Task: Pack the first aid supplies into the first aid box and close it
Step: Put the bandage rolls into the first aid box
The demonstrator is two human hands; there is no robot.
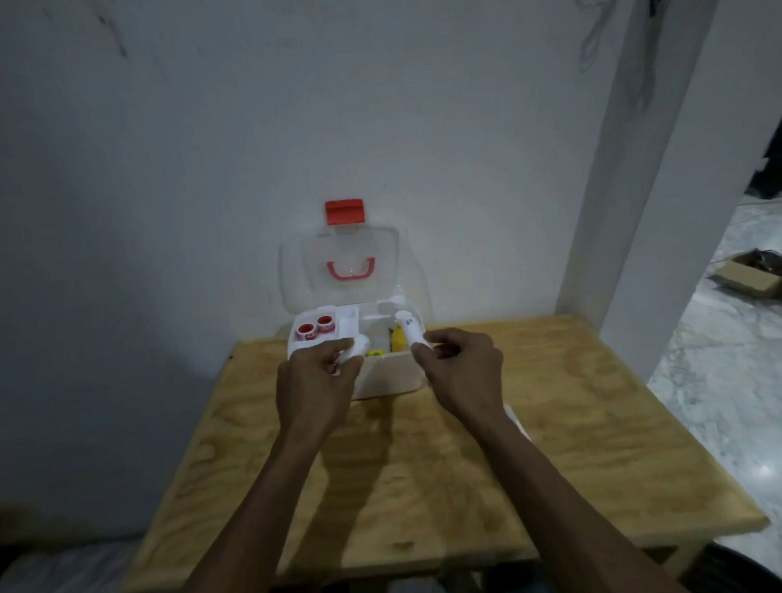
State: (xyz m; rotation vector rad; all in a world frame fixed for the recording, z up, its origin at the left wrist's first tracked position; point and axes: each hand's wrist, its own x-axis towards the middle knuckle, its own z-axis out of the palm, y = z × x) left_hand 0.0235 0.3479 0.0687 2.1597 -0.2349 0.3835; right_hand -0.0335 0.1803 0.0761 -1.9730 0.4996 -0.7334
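Now both hands are working over the first aid box (386, 377) at frame center, its clear lid (341, 271) leaning open against the wall (151, 172). Right hand (466, 373) is pinching a white tube (409, 331), angling it down toward the main compartment, probably to drop it beside the yellow item (398, 338). Left hand (317, 384) is pinching a small white item (358, 346) at the box edge. Two red-capped containers (315, 327) are sitting in the tray, left. Plywood bench (565, 423), dim room, marble floor (743, 393) at right.

My white first aid box (390, 377) stands open, clear lid (341, 271) upright; two red-capped jars (315, 327) in its tray, yellow items (398, 338) inside, white tube (409, 331) tilted above.
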